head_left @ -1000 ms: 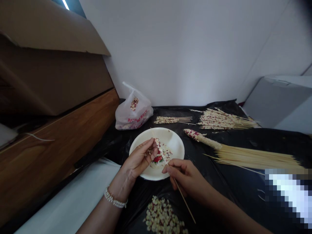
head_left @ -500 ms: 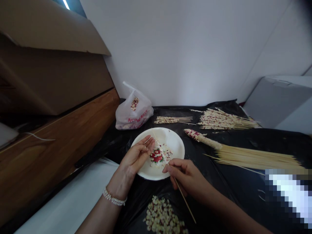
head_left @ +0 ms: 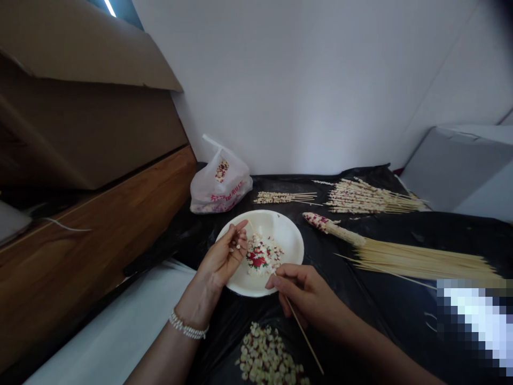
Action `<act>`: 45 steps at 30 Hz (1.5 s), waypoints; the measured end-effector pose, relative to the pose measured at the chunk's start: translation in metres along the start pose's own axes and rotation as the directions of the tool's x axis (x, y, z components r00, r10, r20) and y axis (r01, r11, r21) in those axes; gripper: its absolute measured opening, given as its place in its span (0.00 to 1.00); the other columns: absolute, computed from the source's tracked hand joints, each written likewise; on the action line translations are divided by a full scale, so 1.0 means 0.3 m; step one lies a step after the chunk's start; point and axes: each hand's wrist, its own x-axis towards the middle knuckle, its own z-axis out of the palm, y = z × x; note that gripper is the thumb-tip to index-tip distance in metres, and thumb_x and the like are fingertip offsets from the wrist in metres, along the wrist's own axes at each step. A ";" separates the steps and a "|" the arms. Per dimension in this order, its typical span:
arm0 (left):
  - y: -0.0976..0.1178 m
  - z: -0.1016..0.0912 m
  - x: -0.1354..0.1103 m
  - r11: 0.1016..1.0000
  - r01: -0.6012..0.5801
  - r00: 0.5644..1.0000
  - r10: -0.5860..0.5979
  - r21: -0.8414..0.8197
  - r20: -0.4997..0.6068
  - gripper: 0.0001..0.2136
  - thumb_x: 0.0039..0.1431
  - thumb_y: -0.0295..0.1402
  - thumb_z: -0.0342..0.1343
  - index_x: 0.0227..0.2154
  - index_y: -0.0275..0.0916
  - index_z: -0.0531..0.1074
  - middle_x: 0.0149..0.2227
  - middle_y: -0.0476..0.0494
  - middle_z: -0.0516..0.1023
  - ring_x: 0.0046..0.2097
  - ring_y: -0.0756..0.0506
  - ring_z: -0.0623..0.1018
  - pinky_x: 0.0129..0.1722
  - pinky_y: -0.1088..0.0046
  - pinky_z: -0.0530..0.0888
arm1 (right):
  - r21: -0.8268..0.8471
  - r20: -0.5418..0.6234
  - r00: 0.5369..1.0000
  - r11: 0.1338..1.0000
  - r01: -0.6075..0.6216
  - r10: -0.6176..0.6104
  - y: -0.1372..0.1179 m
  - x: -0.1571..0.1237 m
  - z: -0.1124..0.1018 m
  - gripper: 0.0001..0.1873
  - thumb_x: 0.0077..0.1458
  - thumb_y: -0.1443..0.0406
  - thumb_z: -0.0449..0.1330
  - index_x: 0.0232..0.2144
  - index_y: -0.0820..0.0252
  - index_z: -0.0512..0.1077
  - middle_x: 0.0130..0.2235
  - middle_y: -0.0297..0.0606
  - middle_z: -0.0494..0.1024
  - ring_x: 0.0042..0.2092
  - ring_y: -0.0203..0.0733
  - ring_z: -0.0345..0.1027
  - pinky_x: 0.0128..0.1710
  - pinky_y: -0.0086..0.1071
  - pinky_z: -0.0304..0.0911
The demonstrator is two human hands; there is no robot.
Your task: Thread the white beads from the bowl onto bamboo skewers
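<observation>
My right hand (head_left: 302, 291) pinches a thin bamboo skewer (head_left: 305, 336), which slants up across the bowl with pale kernels threaded along its upper part. My left hand (head_left: 230, 251) is turned palm up over the bowl's left side, fingers curled, with a few corn kernels (head_left: 238, 246) in it. The skewer's bare tip reaches up close by the left fingertips. Beneath both hands sits a white bowl (head_left: 294, 235) with a red flower print and loose cream and maroon kernels inside. In front of it lies a pile of corn kernels (head_left: 268, 355).
At the back stands a white plastic bag (head_left: 220, 187). Two groups of threaded skewers, a smaller one (head_left: 276, 198) and a larger one (head_left: 356, 196), lie to its right. Nearer are a partly stripped corn cob (head_left: 332, 225) and bare skewers (head_left: 425, 256). A cardboard box (head_left: 88, 123) rises at left.
My left fingers have curled inward, and kernels now show among them. The skewer's tip is more exposed. My right hand keeps its pinch with barely any shift.
</observation>
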 end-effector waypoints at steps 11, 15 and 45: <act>0.003 0.033 -0.018 0.995 -0.070 0.993 0.063 -0.067 -0.096 0.11 0.62 0.19 0.49 0.42 0.32 0.74 0.33 0.43 0.79 0.30 0.53 0.79 0.31 0.84 0.77 | -0.012 0.079 0.996 0.999 -0.031 0.032 0.002 -0.010 0.005 0.12 0.57 0.58 0.57 0.28 0.62 0.70 0.15 0.25 0.66 0.12 0.25 0.50 0.12 0.21 0.43; 0.005 0.057 -0.040 0.994 -0.111 0.987 0.108 -0.016 -0.118 0.13 0.62 0.17 0.47 0.45 0.30 0.73 0.36 0.38 0.80 0.34 0.50 0.81 0.33 0.81 0.78 | 0.000 0.103 0.993 0.999 -0.052 0.052 0.007 -0.008 0.009 0.13 0.57 0.57 0.57 0.30 0.61 0.71 0.15 0.25 0.66 0.12 0.26 0.50 0.12 0.22 0.43; -0.014 0.019 -0.008 0.975 -0.210 0.976 0.213 0.077 -0.038 0.09 0.59 0.15 0.51 0.36 0.31 0.74 0.38 0.36 0.81 0.38 0.48 0.82 0.38 0.78 0.79 | 0.070 0.118 0.989 0.992 -0.102 0.093 0.019 -0.002 0.014 0.16 0.54 0.53 0.58 0.31 0.62 0.71 0.14 0.24 0.67 0.11 0.26 0.50 0.10 0.21 0.42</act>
